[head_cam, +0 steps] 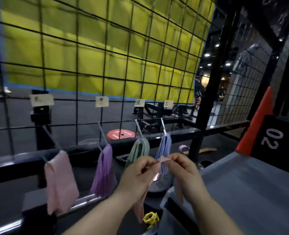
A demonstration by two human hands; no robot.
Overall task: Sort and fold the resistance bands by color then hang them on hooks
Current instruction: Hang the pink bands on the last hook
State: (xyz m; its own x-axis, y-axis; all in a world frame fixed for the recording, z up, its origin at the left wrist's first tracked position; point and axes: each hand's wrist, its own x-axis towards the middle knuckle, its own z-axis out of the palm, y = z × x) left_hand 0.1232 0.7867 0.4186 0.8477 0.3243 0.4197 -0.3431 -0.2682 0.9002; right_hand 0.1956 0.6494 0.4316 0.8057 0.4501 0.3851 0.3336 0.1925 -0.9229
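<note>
Hanging from hooks on the black wire grid (77,99), four folded bunches run across: pink bands (60,180), purple bands (104,172), green bands (139,153) and blue bands (165,146). In front of the green and blue bunches, the left hand (138,173) pinches a loose pink band (164,160) with curled fingers. The right hand (182,170) pinches the same band just beside it, and its slack droops below both hands.
</note>
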